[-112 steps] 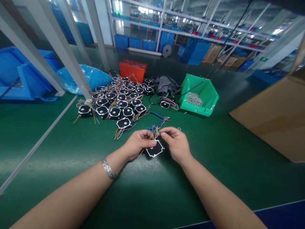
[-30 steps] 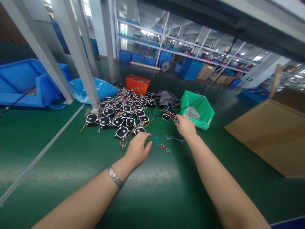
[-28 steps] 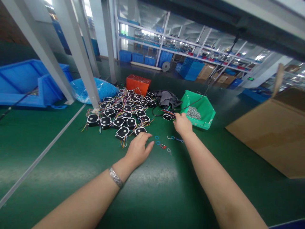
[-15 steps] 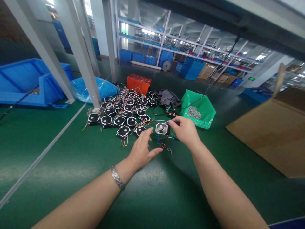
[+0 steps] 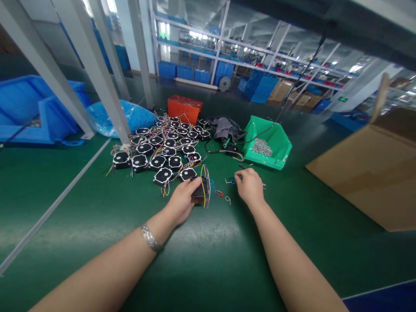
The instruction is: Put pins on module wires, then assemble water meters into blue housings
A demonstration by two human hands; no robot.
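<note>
Over the shiny green floor (image 5: pixel 208 268), left of the bin (image 5: pixel 276 141) and nearer you, your left hand (image 5: pixel 180 200) grips a wired unit (image 5: pixel 199 189); your right hand (image 5: pixel 251 187) curls short of the bin, whether around anything I can't tell. Other units (image 5: pixel 157 162) lie left of the bin, a carton (image 5: pixel 367 173) stands to its right, and shelving (image 5: pixel 221 37) spans the room beyond.

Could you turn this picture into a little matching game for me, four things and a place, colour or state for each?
1. Left hand
2. Green bin
3. Orange box
4. Bracelet

A. At the far end of the heap of black units
B. Silver, worn
C. Holding small silvery pieces
D. Gripping a wired black unit

Pairs: 1-D, 2-C, 3-A, 4-B
</note>
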